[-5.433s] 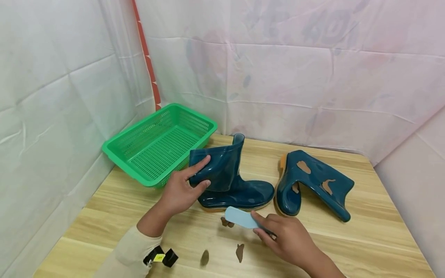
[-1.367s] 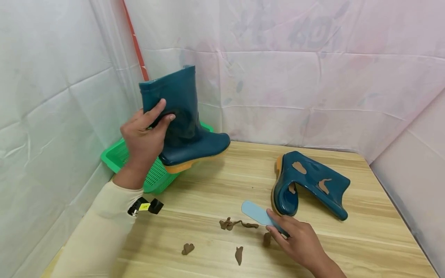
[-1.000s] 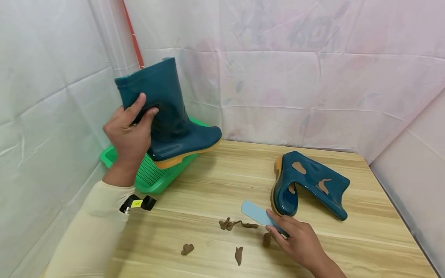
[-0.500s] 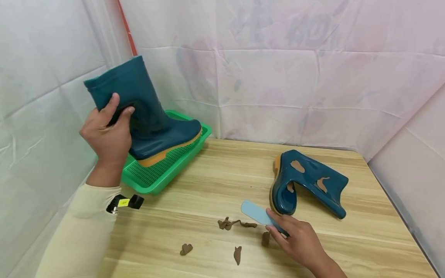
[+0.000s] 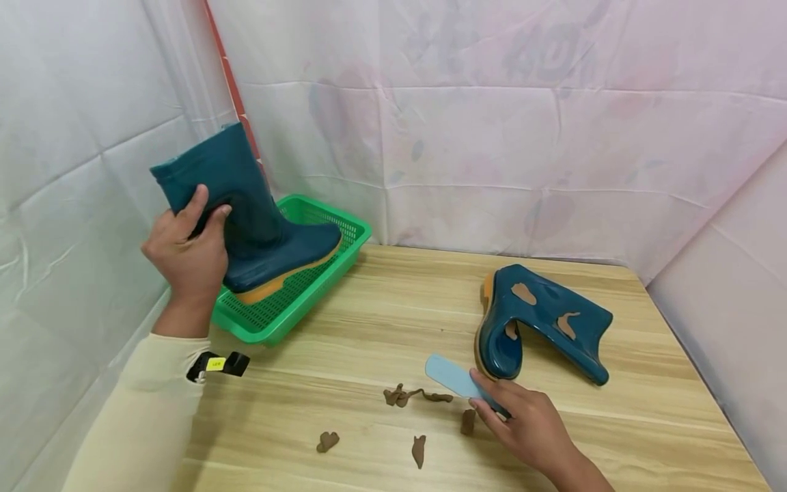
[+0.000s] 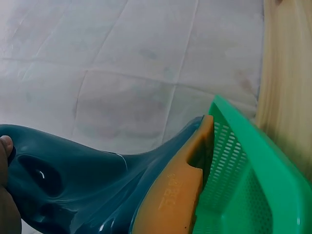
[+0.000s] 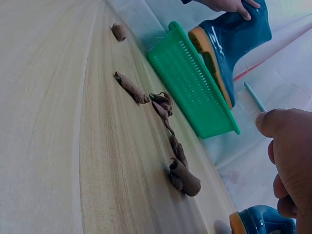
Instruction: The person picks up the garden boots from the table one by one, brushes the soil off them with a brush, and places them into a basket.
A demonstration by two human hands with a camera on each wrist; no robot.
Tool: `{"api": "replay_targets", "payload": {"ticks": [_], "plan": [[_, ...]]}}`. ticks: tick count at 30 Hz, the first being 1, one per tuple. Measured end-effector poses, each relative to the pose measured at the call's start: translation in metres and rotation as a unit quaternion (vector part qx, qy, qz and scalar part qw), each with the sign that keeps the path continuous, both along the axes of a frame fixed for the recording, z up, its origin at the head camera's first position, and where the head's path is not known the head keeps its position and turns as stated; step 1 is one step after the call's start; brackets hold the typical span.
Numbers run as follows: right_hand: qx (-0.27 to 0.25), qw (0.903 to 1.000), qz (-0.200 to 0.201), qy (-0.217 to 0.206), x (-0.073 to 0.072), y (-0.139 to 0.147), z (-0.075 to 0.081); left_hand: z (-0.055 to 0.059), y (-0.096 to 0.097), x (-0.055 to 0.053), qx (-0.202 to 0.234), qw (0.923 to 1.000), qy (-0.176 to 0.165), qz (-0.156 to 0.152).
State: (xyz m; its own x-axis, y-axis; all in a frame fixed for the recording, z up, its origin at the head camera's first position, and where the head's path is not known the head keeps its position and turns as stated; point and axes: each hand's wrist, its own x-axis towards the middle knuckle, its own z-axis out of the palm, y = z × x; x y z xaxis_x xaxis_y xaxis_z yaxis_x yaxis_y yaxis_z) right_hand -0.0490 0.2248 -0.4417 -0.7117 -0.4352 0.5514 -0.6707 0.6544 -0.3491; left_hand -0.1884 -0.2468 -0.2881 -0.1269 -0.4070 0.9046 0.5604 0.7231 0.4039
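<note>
My left hand point(image 5: 187, 253) grips a dark teal rubber boot point(image 5: 252, 222) by its shaft, thumb and forefinger on the near side. Its orange sole point(image 6: 168, 204) hangs tilted over the green basket point(image 5: 320, 288), toe toward the right; whether it touches the basket I cannot tell. No brown patches show on this boot's visible side. My right hand point(image 5: 531, 425), low over the table, holds a pale blue flat scraper point(image 5: 453, 377) by its dark handle. Just beyond the scraper lies a second boot point(image 5: 547, 311) on its side, several brown patches stuck to it.
Loose brown clay-like scraps lie on the wooden table: a tangled strip point(image 5: 396, 395), a lump point(image 5: 328, 441), a thin piece point(image 5: 419, 451) and a piece point(image 5: 468, 422) near my right hand. White cloth walls point(image 5: 467, 137) enclose the back and both sides.
My left hand has lifted the boot from the table, carried it left over the basket, and now lowered it slightly. The right hand moved slightly right earlier, then stayed put. More scraps show on the table.
</note>
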Motion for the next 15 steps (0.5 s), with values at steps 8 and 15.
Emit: {"api": "replay_targets", "payload": {"ticks": [8, 15], "plan": [[0.002, 1.0, 0.0, -0.002, 0.001, 0.002, 0.0, -0.015, -0.001, -0.001, -0.01, 0.9998, -0.014, 0.005], [0.004, 1.0, -0.001, -0.004, 0.002, 0.003, 0.001, -0.023, 0.006, 0.001, 0.0, 0.9999, -0.012, -0.004]]}}
